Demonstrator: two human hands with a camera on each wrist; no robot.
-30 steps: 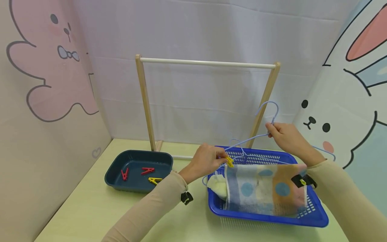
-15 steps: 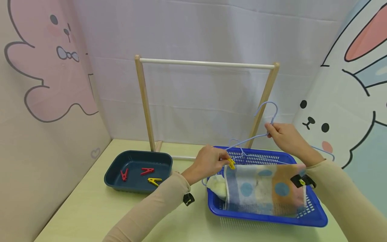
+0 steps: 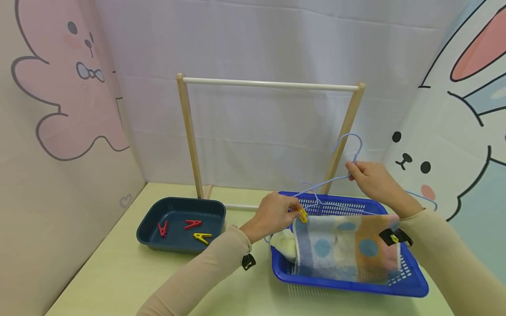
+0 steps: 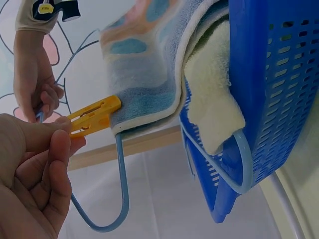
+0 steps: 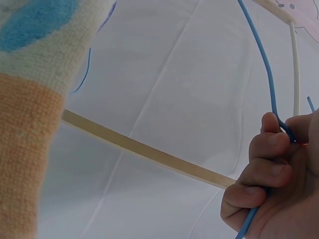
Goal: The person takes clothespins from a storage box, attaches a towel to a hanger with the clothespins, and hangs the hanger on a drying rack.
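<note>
My left hand (image 3: 272, 214) pinches a yellow clothespin (image 3: 303, 215) between thumb and fingers. In the left wrist view the tip of the clothespin (image 4: 97, 114) sits on the top corner of a patterned towel (image 4: 144, 74), where the towel folds over the blue hanger's lower bar (image 4: 121, 169). My right hand (image 3: 371, 182) grips the blue wire hanger (image 3: 360, 145) just below its hook, holding it up. The towel (image 3: 344, 250) hangs over the blue basket (image 3: 344, 286). From the right wrist view, the right fingers (image 5: 269, 172) curl round the wire (image 5: 271, 79).
Inside the basket lie a cream cloth (image 3: 284, 244) and another blue hanger (image 3: 316, 196). A dark tray (image 3: 174, 243) at left holds two red clothespins (image 3: 192, 224) and a yellow one (image 3: 202, 237). Behind stands a wooden rack with a white rod (image 3: 269, 83).
My left hand has shifted slightly right and down, bringing the yellow clothespin onto the towel's top left corner. The right hand and the hanger have hardly moved.
</note>
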